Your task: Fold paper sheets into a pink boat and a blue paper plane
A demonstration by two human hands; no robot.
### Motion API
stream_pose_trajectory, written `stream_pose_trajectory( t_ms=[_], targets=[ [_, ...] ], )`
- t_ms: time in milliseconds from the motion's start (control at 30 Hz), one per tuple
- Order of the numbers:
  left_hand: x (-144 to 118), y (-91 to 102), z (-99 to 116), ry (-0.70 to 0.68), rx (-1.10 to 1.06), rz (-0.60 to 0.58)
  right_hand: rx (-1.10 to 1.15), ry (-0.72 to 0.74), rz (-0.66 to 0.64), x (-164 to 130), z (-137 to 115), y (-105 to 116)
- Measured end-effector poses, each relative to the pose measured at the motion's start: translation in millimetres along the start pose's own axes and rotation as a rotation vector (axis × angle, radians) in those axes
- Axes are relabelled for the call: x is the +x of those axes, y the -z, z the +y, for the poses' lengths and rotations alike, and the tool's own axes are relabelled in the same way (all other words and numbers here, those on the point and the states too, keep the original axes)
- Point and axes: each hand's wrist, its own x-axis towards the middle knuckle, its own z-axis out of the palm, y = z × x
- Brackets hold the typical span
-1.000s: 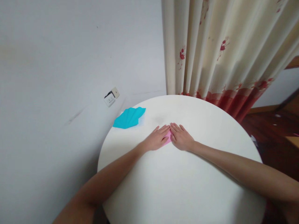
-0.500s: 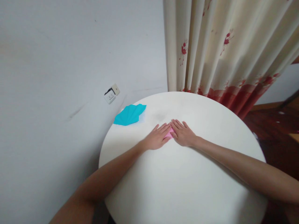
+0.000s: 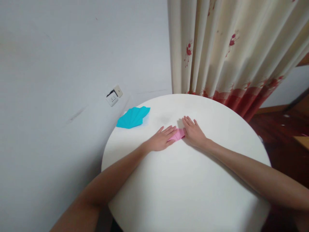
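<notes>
A small folded pink paper (image 3: 178,134) lies near the middle of the round white table (image 3: 188,187). My left hand (image 3: 161,139) lies flat with its fingers spread, pressing on the paper's left part. Flat as well, my right hand (image 3: 194,132) presses on the paper's right end. Only a short pink strip shows between the two hands; the rest is hidden under them.
A folded blue paper fan (image 3: 133,117) rests on a white sheet at the table's far left edge. The grey wall carries a socket (image 3: 113,96). A cream curtain with red flowers (image 3: 231,51) hangs behind the table. Dark wooden floor lies to the right.
My right hand has slid to the right, away from my left hand, so more of the pink paper shows between them. The view shifted slightly.
</notes>
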Motion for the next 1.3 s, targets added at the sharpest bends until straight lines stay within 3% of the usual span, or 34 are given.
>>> stream_pose_trajectory(
  t_ms=[133, 300, 733, 1000, 1300],
  targets=[
    [2.3, -1.6, -4.1, -0.002, -0.015, -0.021, 0.035, 0.14, -0.023, -0.9, -15.2, -3.5],
    [1.9, -5.1, -5.6, 0.008, -0.041, 0.007, 0.084, 0.117, -0.131, -1.0, -16.1, -6.7],
    [4.3, -0.4, -4.3, 0.288, -0.054, 0.05, 0.121, 0.196, -0.151, -0.7, -15.4, -5.2],
    [5.7, -1.4, -4.5, 0.315, -0.077, 0.05, 0.236, 0.366, -0.149, 0.4, -15.9, -4.5],
    [-5.2, 9.0, -10.0, 0.3, -0.07, -0.095, 0.284, 0.331, -0.217, 1.8, -15.7, 0.4]
  ],
)
